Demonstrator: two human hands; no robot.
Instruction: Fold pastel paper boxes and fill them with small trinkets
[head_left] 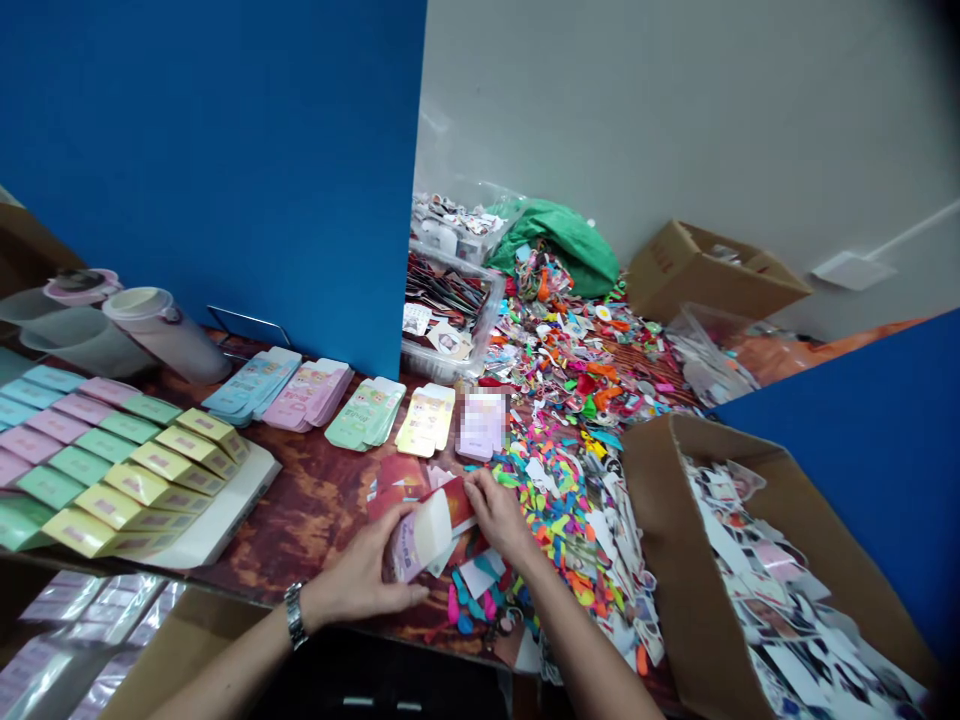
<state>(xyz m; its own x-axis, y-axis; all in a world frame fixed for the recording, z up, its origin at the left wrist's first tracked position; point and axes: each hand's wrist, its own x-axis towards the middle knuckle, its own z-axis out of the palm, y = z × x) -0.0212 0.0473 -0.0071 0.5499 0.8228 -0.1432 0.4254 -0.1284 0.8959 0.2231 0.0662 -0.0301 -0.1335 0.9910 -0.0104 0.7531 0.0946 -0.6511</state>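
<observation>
My left hand point(358, 582), with a watch at the wrist, is wrapped round a small pale purple carton point(407, 548) whose white flap stands up at the open end. My right hand point(499, 515) pinches a red card point(459, 500) beside that opening; whether its end is inside the carton I cannot tell. More red cards point(397, 480) lie on the table behind the carton. Beyond them sit flat carton stacks in a row: blue point(251, 385), pink point(307, 395), green point(366, 412), yellow point(426, 418) and purple point(481, 425). Small colourful pieces point(551, 510) spread beside my right hand.
Rows of made-up cartons point(124, 455) stand on a white tray point(232, 510) at left, near a tumbler point(165, 330). A blue partition point(300, 150) rises behind. A clear bin point(450, 330), a green bag point(559, 240) and a cardboard box point(660, 540) of cut-out cards surround the heap.
</observation>
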